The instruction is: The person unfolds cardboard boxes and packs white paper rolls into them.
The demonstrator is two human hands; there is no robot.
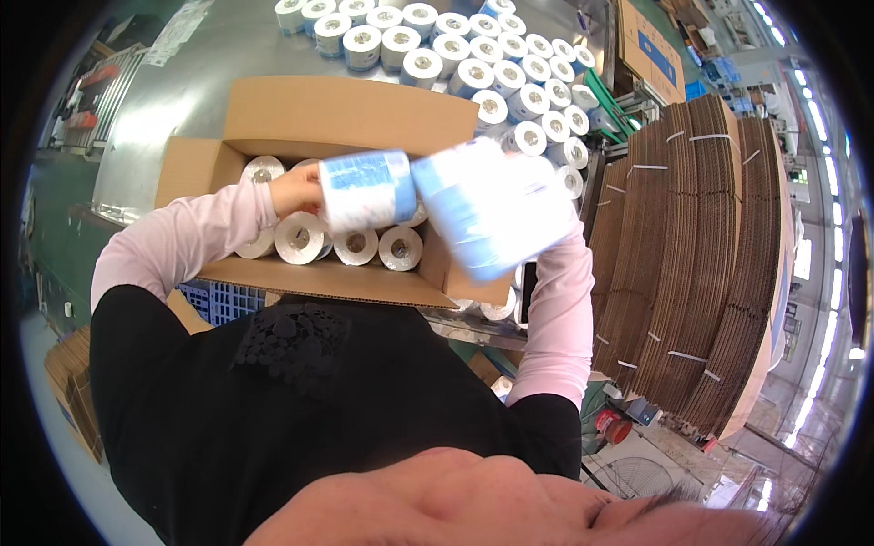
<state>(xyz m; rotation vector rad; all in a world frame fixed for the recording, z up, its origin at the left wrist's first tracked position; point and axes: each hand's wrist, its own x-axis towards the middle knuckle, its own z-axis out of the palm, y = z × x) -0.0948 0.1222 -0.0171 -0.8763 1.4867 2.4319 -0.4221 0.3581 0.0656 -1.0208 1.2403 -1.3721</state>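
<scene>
Both hands' grip holds wrapped rolls above the open box

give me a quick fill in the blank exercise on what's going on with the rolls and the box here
1. The left hand holds a wrapped roll above the open ____ box.
2. The rolls already in the box stand in ____ with their core holes facing up.
3. The right hand's roll has a white and ____ wrapper.
4. Flattened cardboard sheets are stacked on the person's ____ side.

Missing words: cardboard; rows; blue; right
</scene>
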